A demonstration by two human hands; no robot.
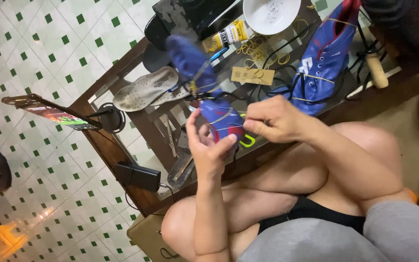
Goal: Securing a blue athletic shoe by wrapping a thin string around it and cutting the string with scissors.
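**A:** Where is the shoe you're working on?

**B:** The blue shoe (204,92) is up in front of you, above your knees and over the near edge of the glass-topped table (122,160). Your left hand (208,145) cups it from below, fingers spread along its heel end, the thumb against the blue and red side. The toe end points away from you and is blurred.

**A:** And your right hand?

**B:** Your right hand (273,119) sits just beside the shoe, its grip pinched together at thumb and forefinger right against the heel. You seem to be nipping something thin there; what it is can't be made out. A thin band crosses the shoe near that spot.

**A:** So both grips are closed?

**B:** Your left grip is wrapped loosely on the shoe, carrying it. Your right is tight on something small at the shoe.

**A:** What lies around you?

**B:** On the table beyond your hands: a second blue shoe (323,58) with black laces, a pale insole (144,90), a scatter of yellow rubber bands (255,48), a brown card tag (252,75), a white bowl (271,14) and a yellow tube (226,36). A phone (52,113) stands on a holder at the table's left end, and a black power bank (138,176) rests near the corner. The floor is white tile with green squares.
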